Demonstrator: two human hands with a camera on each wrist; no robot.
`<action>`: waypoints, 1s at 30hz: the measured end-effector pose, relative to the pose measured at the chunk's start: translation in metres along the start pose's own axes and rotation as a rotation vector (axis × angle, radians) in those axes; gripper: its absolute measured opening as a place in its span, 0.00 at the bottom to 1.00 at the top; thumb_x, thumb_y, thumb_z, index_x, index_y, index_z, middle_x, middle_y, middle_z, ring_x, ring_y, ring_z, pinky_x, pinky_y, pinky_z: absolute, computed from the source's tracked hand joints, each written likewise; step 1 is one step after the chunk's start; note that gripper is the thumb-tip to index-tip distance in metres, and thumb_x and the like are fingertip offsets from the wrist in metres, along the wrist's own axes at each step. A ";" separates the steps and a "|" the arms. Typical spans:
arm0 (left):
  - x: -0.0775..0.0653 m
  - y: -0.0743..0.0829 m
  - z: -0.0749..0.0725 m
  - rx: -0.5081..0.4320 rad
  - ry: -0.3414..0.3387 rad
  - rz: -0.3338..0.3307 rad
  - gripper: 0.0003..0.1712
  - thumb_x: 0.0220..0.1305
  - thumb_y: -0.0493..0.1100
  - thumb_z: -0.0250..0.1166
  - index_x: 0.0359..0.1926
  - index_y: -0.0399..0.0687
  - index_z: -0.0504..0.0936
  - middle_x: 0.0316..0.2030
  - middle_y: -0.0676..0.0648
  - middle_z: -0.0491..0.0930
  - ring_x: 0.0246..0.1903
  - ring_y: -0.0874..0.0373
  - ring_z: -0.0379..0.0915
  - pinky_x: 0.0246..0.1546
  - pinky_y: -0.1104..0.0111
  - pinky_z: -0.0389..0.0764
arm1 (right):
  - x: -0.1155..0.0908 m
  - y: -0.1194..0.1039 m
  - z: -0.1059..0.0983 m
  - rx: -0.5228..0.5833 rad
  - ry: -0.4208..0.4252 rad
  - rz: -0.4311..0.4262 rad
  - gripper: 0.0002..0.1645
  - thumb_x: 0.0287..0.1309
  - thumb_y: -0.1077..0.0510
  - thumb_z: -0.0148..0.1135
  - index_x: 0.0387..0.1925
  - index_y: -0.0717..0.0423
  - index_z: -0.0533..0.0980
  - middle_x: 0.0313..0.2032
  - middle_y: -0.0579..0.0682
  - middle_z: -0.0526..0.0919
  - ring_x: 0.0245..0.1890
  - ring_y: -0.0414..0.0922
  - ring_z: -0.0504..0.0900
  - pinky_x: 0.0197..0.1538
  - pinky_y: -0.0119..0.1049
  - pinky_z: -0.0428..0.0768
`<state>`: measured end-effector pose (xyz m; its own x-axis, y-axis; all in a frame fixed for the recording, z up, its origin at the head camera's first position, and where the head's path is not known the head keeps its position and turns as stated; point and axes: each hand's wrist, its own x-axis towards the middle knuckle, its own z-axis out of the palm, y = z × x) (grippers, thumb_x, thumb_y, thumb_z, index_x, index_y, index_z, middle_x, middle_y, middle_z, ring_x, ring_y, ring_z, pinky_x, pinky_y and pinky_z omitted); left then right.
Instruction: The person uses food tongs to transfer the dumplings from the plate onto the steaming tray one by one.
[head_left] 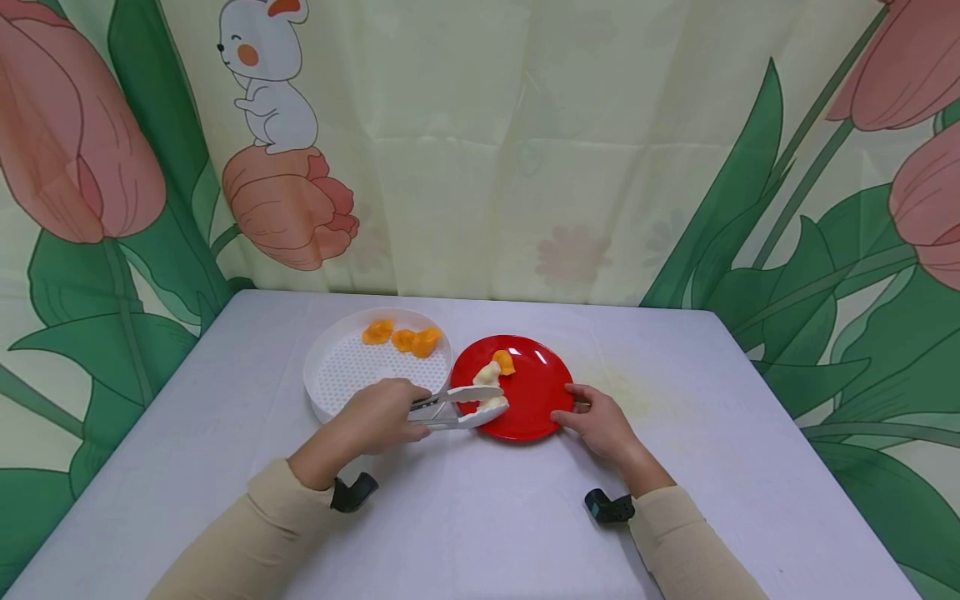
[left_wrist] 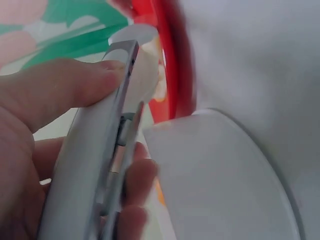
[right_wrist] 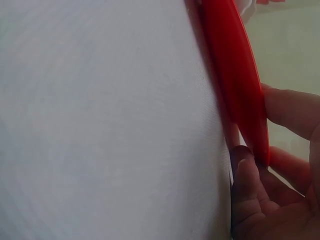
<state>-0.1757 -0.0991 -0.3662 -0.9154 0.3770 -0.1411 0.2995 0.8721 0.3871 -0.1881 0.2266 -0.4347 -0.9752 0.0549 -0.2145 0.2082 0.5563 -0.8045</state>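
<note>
So your left hand (head_left: 382, 414) has its fingers wrapped round smooth silvery tongs (head_left: 477, 394), tips either side of a lumpy pale piece (head_left: 491, 403) over the glossy round red plate (head_left: 536, 400), while your right hand's (head_left: 600, 421) fingers pinch that plate's right rim. The plate's back toward the middle of the cloth-covered bench's (head_left: 487, 533) far edge, just beside a round white tray (head_left: 352, 367) with a dotted base, nearer the far left corner, holding lumpy orange pieces (head_left: 426, 342).
</note>
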 end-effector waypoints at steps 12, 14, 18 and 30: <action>-0.003 0.001 -0.004 -0.027 0.032 0.028 0.28 0.54 0.45 0.76 0.57 0.44 0.84 0.40 0.47 0.83 0.30 0.57 0.70 0.27 0.70 0.77 | 0.001 0.000 0.000 0.001 0.000 0.018 0.44 0.57 0.52 0.73 0.71 0.58 0.65 0.63 0.61 0.71 0.58 0.57 0.73 0.48 0.42 0.83; -0.004 -0.001 -0.008 -0.035 0.051 0.047 0.28 0.55 0.45 0.76 0.57 0.44 0.84 0.39 0.48 0.83 0.32 0.57 0.71 0.30 0.69 0.78 | 0.001 -0.001 0.000 -0.002 0.001 0.021 0.44 0.57 0.52 0.73 0.71 0.57 0.64 0.63 0.61 0.71 0.58 0.57 0.73 0.48 0.42 0.83; -0.007 -0.007 -0.020 -0.020 0.102 0.081 0.29 0.57 0.46 0.75 0.59 0.42 0.82 0.42 0.48 0.83 0.35 0.55 0.72 0.36 0.65 0.79 | 0.000 -0.003 -0.001 -0.003 0.001 0.019 0.44 0.57 0.52 0.73 0.71 0.57 0.65 0.63 0.61 0.71 0.57 0.57 0.73 0.47 0.42 0.83; -0.019 -0.036 -0.060 -0.019 0.176 -0.034 0.35 0.58 0.45 0.75 0.64 0.37 0.76 0.40 0.43 0.80 0.33 0.52 0.71 0.28 0.67 0.74 | -0.002 -0.002 -0.002 0.000 -0.008 0.012 0.43 0.58 0.52 0.72 0.71 0.58 0.65 0.62 0.61 0.72 0.57 0.57 0.73 0.47 0.41 0.83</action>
<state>-0.1853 -0.1558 -0.3230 -0.9582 0.2859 0.0069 0.2645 0.8767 0.4019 -0.1868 0.2270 -0.4320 -0.9721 0.0550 -0.2279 0.2195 0.5555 -0.8020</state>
